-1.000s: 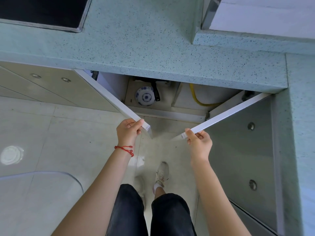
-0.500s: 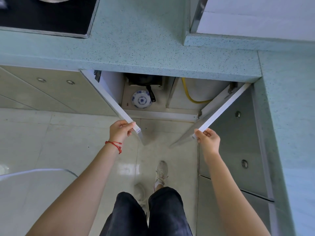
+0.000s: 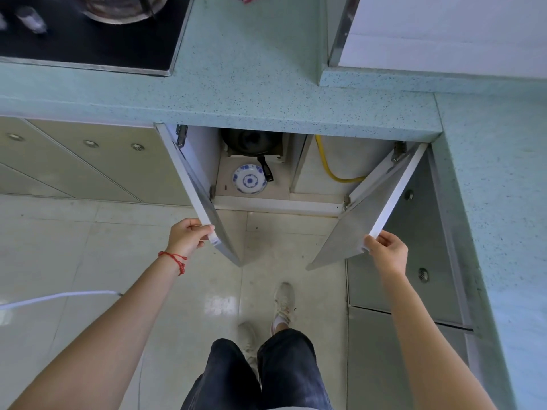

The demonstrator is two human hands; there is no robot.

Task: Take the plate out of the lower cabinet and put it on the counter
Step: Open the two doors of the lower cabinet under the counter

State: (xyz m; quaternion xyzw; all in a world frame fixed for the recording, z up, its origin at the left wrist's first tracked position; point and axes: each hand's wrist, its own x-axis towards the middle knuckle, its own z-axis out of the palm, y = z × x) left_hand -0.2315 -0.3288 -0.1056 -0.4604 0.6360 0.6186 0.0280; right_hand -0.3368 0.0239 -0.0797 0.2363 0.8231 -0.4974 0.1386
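Blue-patterned plate (image 3: 249, 179) behind parted doors (image 3: 387, 190)

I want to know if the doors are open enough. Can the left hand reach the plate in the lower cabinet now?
Probably yes. Both doors stand wide apart, and the plate lies on the cabinet floor near the front, with nothing in front of it. But the left hand first has to let go of the left door.

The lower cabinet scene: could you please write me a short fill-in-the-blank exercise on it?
1. The blue-and-white plate lies inside the lower ____.
2. The left hand and the right hand each grip a cabinet ____.
3. The hose in the right compartment is ____.
4. A red string circles the ____ wrist.

Missing words: cabinet; door; yellow; left
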